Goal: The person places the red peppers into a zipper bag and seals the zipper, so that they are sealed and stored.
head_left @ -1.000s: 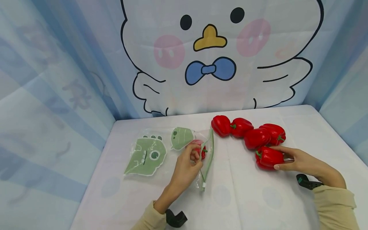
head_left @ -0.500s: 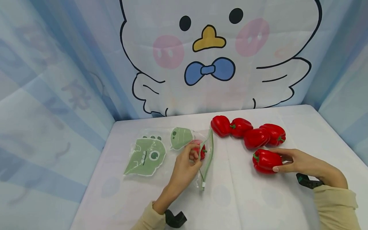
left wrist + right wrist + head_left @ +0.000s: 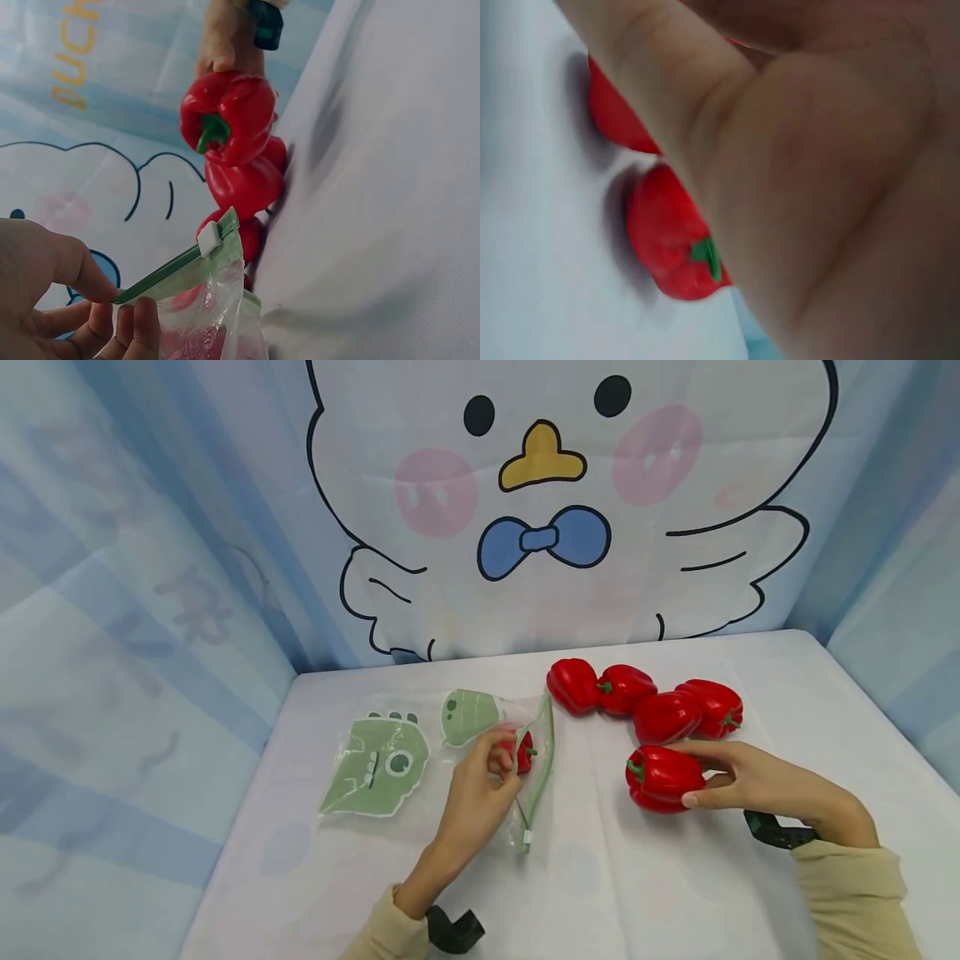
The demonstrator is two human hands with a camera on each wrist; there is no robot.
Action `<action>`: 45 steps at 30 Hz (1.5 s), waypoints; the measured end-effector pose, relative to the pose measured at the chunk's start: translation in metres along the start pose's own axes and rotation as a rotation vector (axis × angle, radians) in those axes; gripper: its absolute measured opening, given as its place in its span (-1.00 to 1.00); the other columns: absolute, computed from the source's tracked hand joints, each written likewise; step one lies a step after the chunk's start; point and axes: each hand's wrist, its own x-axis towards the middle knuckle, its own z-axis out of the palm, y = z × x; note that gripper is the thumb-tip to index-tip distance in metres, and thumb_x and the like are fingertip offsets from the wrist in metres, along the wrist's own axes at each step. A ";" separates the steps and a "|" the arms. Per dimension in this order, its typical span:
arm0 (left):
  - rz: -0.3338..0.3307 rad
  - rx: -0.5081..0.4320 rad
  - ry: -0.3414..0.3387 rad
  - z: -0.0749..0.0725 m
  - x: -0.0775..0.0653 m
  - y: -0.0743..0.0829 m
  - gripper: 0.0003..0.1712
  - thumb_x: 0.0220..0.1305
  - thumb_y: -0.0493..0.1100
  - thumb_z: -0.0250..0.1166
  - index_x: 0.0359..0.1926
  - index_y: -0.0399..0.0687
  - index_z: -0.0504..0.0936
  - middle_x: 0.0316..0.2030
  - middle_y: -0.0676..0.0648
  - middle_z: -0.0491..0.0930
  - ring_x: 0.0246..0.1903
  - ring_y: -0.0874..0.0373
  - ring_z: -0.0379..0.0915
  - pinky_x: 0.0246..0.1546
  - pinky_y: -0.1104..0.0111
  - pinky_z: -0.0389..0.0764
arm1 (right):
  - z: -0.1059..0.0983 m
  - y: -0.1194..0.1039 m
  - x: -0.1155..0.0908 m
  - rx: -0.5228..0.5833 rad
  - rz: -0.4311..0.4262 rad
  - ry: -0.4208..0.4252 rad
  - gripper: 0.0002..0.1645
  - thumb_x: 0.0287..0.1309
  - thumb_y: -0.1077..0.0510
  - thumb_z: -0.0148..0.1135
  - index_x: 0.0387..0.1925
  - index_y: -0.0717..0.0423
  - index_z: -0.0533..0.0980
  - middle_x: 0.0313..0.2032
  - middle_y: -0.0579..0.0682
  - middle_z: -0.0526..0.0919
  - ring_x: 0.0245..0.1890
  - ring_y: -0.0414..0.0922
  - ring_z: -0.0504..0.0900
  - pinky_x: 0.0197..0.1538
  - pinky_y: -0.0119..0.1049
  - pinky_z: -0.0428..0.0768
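Note:
My right hand (image 3: 765,781) grips a red bell pepper (image 3: 663,778) between thumb and fingers, its green stem facing left toward the bag. In the left wrist view this bell pepper (image 3: 229,116) appears raised off the table. My left hand (image 3: 477,789) pinches the green edge at the mouth of a clear zip bag (image 3: 546,760), which has a white slider (image 3: 209,239). The mouth stands parted, facing right. Inside, close to the opening, lies another red bell pepper (image 3: 525,752), partly covered by my left fingers. Green cartoon shapes are printed on the bag.
Several red bell peppers (image 3: 666,717) lie in a group at the back right of the white table (image 3: 600,893). One bell pepper (image 3: 572,686) lies just beyond the bag's far corner. A printed curtain (image 3: 540,602) hangs behind the table, with more cloth along both sides.
My right hand has drawn the gripped bell pepper away from the group and leftward toward the bag. The left hand keeps its pinch on the bag's edge, nearly still.

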 end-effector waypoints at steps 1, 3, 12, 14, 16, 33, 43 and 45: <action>0.000 -0.003 0.002 -0.001 0.000 0.000 -0.48 0.15 -0.45 0.19 0.16 -0.09 0.55 -0.29 -0.10 0.56 -0.31 0.21 0.48 -0.39 0.55 0.54 | 0.002 -0.004 0.003 0.007 -0.006 -0.001 -0.11 0.26 0.01 0.41 0.50 0.25 0.29 0.36 0.36 0.44 0.15 0.07 0.65 -0.07 -0.37 0.73; -0.001 -0.007 0.003 -0.001 0.000 0.001 -0.48 0.15 -0.45 0.18 0.16 -0.09 0.55 -0.28 -0.11 0.56 -0.31 0.21 0.48 -0.39 0.55 0.54 | 0.006 -0.011 0.009 0.014 -0.009 -0.008 -0.10 0.24 0.00 0.43 0.50 0.22 0.31 0.38 0.35 0.42 0.16 0.06 0.65 -0.04 -0.35 0.73; 0.007 -0.017 -0.002 -0.002 0.001 0.001 -0.49 0.15 -0.42 0.16 0.16 -0.12 0.54 -0.28 -0.14 0.55 -0.31 0.21 0.46 -0.40 0.55 0.55 | 0.022 -0.037 0.038 0.048 0.008 -0.029 -0.08 0.16 -0.08 0.50 0.48 0.08 0.36 0.42 0.31 0.39 0.12 0.02 0.70 0.07 -0.09 0.76; 0.005 -0.014 -0.004 -0.002 0.001 0.001 -0.49 0.16 -0.43 0.16 0.17 -0.12 0.54 -0.27 -0.13 0.55 -0.31 0.21 0.46 -0.40 0.55 0.55 | 0.027 -0.040 0.044 0.048 0.003 -0.031 -0.09 0.15 -0.08 0.51 0.47 0.06 0.39 0.41 0.28 0.42 0.10 0.02 0.70 0.07 -0.10 0.75; 0.005 -0.005 -0.005 -0.002 0.000 0.002 -0.49 0.17 -0.43 0.17 0.18 -0.11 0.54 -0.27 -0.12 0.55 -0.30 0.20 0.46 -0.39 0.54 0.56 | 0.032 -0.044 0.050 0.048 -0.001 -0.032 -0.11 0.14 -0.10 0.51 0.46 0.02 0.41 0.40 0.24 0.45 0.08 0.00 0.70 0.06 -0.12 0.75; -0.010 -0.008 -0.010 0.000 0.000 0.003 -0.47 0.18 -0.44 0.21 0.19 -0.10 0.54 -0.28 -0.05 0.53 -0.28 0.19 0.47 -0.38 0.53 0.61 | 0.058 -0.060 0.088 0.066 -0.150 -0.104 -0.22 0.20 -0.08 0.47 0.41 0.01 0.46 0.29 0.07 0.60 0.18 0.00 0.66 0.15 -0.15 0.72; -0.022 0.011 -0.026 -0.001 -0.002 0.005 -0.48 0.22 -0.43 0.22 0.22 -0.08 0.52 -0.26 -0.05 0.54 -0.26 0.17 0.48 -0.34 0.53 0.65 | 0.069 -0.066 0.097 0.032 -0.137 -0.115 -0.21 0.19 -0.10 0.47 0.40 -0.01 0.47 0.26 0.03 0.62 0.16 -0.02 0.65 0.13 -0.12 0.71; -0.022 0.013 -0.027 -0.001 -0.002 0.005 -0.48 0.23 -0.43 0.23 0.22 -0.07 0.52 -0.26 -0.04 0.53 -0.26 0.17 0.47 -0.33 0.52 0.65 | 0.071 -0.068 0.098 0.026 -0.145 -0.108 -0.21 0.18 -0.11 0.47 0.40 0.00 0.47 0.25 0.03 0.63 0.13 -0.03 0.66 0.12 -0.12 0.71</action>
